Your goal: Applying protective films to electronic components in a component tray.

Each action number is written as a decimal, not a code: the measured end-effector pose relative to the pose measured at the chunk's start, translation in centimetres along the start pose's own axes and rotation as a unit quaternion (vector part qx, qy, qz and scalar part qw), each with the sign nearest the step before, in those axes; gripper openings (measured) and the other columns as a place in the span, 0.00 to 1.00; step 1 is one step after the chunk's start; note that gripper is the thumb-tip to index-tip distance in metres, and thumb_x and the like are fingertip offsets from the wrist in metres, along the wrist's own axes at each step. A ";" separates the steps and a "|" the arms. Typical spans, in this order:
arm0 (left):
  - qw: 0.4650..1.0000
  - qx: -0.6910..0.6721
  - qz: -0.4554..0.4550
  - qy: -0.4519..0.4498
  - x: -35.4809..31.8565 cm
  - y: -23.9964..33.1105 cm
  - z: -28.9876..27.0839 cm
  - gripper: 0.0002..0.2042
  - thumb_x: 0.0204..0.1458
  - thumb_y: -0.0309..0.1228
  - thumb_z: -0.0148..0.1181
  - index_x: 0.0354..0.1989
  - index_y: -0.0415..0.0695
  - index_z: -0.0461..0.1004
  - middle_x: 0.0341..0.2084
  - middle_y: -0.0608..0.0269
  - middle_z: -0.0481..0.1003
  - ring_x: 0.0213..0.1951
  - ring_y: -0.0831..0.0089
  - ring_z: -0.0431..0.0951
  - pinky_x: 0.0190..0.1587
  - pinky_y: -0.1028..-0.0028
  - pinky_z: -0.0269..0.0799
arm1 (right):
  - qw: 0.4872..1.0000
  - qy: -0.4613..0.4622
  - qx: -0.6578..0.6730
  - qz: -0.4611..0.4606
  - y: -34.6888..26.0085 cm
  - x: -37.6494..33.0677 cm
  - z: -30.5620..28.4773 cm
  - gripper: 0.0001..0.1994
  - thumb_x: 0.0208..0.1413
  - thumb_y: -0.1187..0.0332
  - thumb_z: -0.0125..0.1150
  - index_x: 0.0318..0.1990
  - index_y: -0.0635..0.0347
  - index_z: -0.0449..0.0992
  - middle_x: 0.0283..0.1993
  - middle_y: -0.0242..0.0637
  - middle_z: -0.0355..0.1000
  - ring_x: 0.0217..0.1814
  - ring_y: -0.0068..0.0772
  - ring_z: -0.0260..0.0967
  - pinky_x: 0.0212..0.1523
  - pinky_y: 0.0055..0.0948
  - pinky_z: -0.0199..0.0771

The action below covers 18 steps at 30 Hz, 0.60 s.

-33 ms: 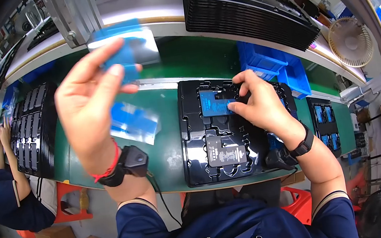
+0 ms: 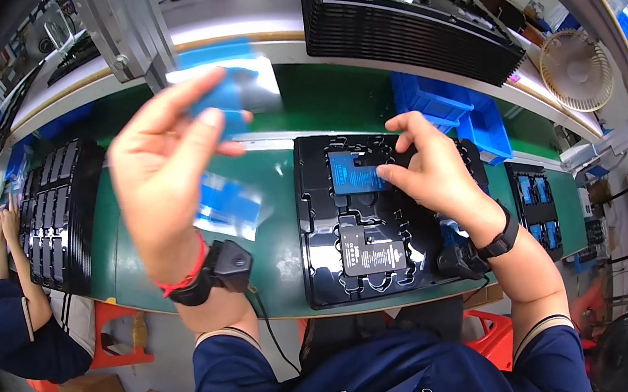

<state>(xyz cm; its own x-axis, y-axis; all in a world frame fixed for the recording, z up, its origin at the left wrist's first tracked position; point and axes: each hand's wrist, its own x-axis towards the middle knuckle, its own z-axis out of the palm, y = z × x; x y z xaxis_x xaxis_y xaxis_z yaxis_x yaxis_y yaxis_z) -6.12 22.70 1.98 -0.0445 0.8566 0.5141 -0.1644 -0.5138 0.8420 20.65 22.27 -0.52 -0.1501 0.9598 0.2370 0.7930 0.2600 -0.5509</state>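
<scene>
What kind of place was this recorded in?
Most likely an electronics assembly line. A long green workbench carries black moulded trays with parts seated in their pockets, more trays are stacked on the shelf behind, and another worker sits alongside.

A factory assembly line: a long green workbench [image 2: 280,241], stacked black component trays [image 2: 401,15], blue parts bins [image 2: 450,109], and a co-worker [image 2: 14,318] alongside.

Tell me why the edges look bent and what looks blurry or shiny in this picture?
Head view: the fisheye lens bows the green bench toward a dark rim; the raised left hand and its clear blue film are motion-blurred; ceiling light glares off the glossy black tray under the sharper right hand.
</scene>
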 end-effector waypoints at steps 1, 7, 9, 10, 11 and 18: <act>1.000 -0.016 -0.012 -0.022 0.0 -0.4 0.6 0.14 0.50 0.16 0.53 0.47 0.32 0.72 0.40 0.54 0.74 0.35 0.71 0.78 0.32 0.80 0.76 | 1.000 0.005 0.002 -0.007 -0.8 -0.1 -0.5 0.22 0.39 0.74 0.67 0.44 0.64 0.67 0.32 0.40 0.65 0.24 0.31 0.66 0.27 0.28 0.68; 0.986 -0.051 -0.077 -0.141 -0.8 -2.4 4.9 0.21 0.50 0.14 0.51 0.54 0.36 0.64 0.31 0.69 0.64 0.30 0.87 0.71 0.32 0.83 0.75 | 0.926 0.133 0.024 -0.353 -4.9 -0.4 -1.2 0.16 0.36 0.76 0.68 0.36 0.62 0.71 0.35 0.40 0.68 0.34 0.39 0.66 0.33 0.32 0.68; 0.978 -0.094 -0.074 -0.170 -1.2 -3.1 5.8 0.21 0.50 0.14 0.51 0.55 0.37 0.62 0.31 0.69 0.64 0.30 0.87 0.70 0.33 0.85 0.72 | 0.920 0.140 -0.007 -0.366 -5.5 -0.5 -0.9 0.16 0.35 0.75 0.68 0.34 0.61 0.70 0.34 0.39 0.68 0.38 0.42 0.66 0.36 0.36 0.67; 0.974 -0.113 -0.073 -0.181 -1.2 -3.2 6.3 0.22 0.51 0.14 0.51 0.56 0.37 0.60 0.31 0.69 0.64 0.31 0.87 0.70 0.34 0.86 0.69 | 0.926 0.130 -0.020 -0.354 -5.2 -0.6 -0.9 0.15 0.35 0.76 0.68 0.34 0.61 0.70 0.33 0.38 0.69 0.38 0.41 0.66 0.36 0.35 0.67; 0.973 -0.138 -0.092 -0.158 -1.5 -3.0 6.9 0.22 0.51 0.14 0.51 0.56 0.37 0.59 0.32 0.67 0.66 0.34 0.85 0.71 0.36 0.85 0.69 | 0.932 0.120 -0.032 -0.341 -4.9 -0.6 -0.9 0.15 0.35 0.76 0.68 0.34 0.61 0.70 0.32 0.38 0.69 0.37 0.41 0.67 0.36 0.35 0.68; 0.959 -0.156 -0.084 -0.220 -1.8 -2.5 6.4 0.28 0.51 0.15 0.52 0.62 0.39 0.55 0.39 0.57 0.73 0.40 0.76 0.74 0.44 0.78 0.72 | 0.932 0.197 0.024 -0.303 -4.0 -0.8 -0.9 0.10 0.41 0.78 0.65 0.34 0.62 0.73 0.26 0.39 0.71 0.28 0.41 0.68 0.31 0.34 0.69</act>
<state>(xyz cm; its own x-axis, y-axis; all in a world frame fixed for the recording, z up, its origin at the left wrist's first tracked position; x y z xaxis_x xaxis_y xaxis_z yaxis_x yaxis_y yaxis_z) 0.71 22.18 -0.01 0.4168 0.7887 0.4520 -0.4221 -0.2724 0.8646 18.14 20.36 2.19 -0.3268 0.5239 0.7866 0.6043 0.7557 -0.2523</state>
